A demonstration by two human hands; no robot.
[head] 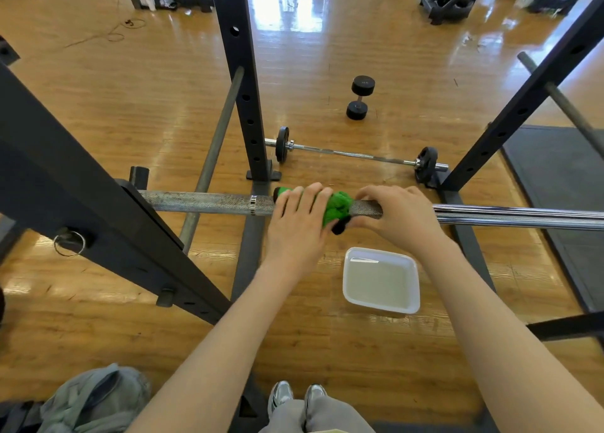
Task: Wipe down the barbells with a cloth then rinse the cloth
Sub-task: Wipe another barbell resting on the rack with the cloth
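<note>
While hands work:
Floor [327, 351]: glossy wood planks.
Bar [202, 202]: knurled steel.
Left hand [299, 218]: wraps green cloth [338, 207].
Right hand [397, 213]: grips bar.

Green cloth [336, 207] around racked barbell [209, 202]

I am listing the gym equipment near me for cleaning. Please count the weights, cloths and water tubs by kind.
Barbells: 2, racked barbell and floor barbell
Dumbbells: 1, black dumbbell
Cloths: 1, green cloth
Water tubs: 1, white tub
Total: 5
</note>
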